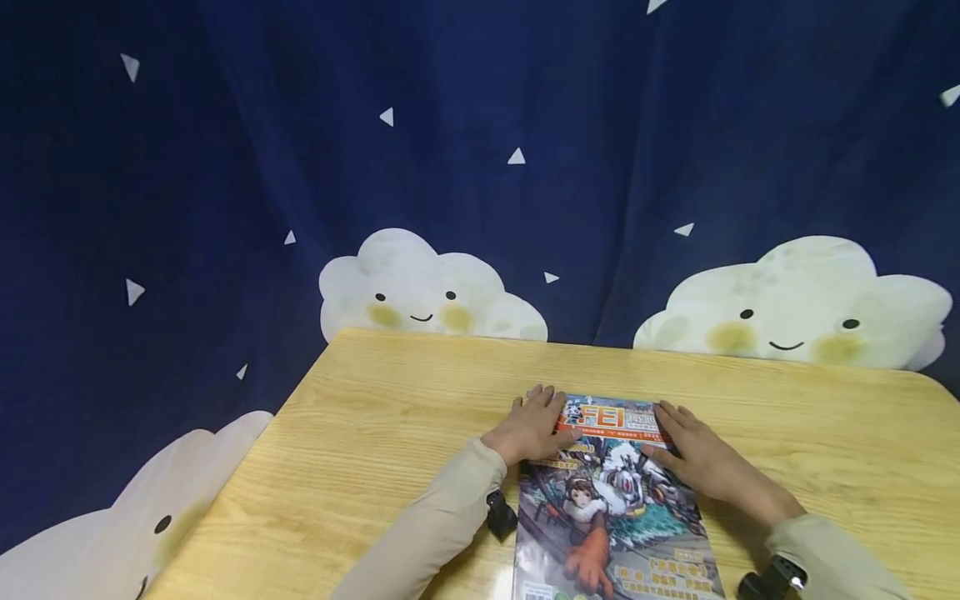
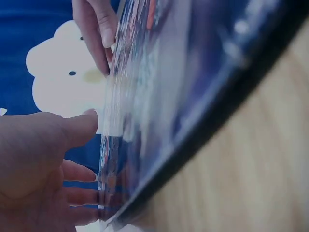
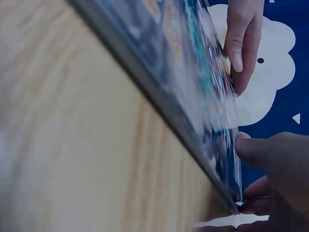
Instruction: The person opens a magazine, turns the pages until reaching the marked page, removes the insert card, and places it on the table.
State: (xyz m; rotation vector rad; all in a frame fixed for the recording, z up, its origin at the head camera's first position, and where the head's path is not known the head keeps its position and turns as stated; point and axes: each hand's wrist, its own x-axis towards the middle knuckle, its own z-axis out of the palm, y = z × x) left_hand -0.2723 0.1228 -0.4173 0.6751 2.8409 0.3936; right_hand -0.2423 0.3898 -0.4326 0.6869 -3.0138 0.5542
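Note:
A glossy comic-style magazine (image 1: 619, 521) lies face up on the wooden table, its cover showing a character with a big red glove and an orange title at the far end. At its far left corner my left hand (image 1: 531, 425) rests with fingers extended and the thumb over the cover. My right hand (image 1: 708, 458) lies along the far right edge, fingers straight, thumb reaching inward onto the cover. In the left wrist view, the fingertips (image 2: 91, 197) meet the magazine's edge. The right wrist view has the thumb (image 3: 246, 145) against the cover.
The light wooden table (image 1: 375, 417) extends to both sides of the magazine. Behind it hangs a dark blue curtain (image 1: 465, 167) with white triangles and smiling clouds. Dark wrist-worn devices sit at the left wrist (image 1: 500, 515) and the right wrist (image 1: 772, 577).

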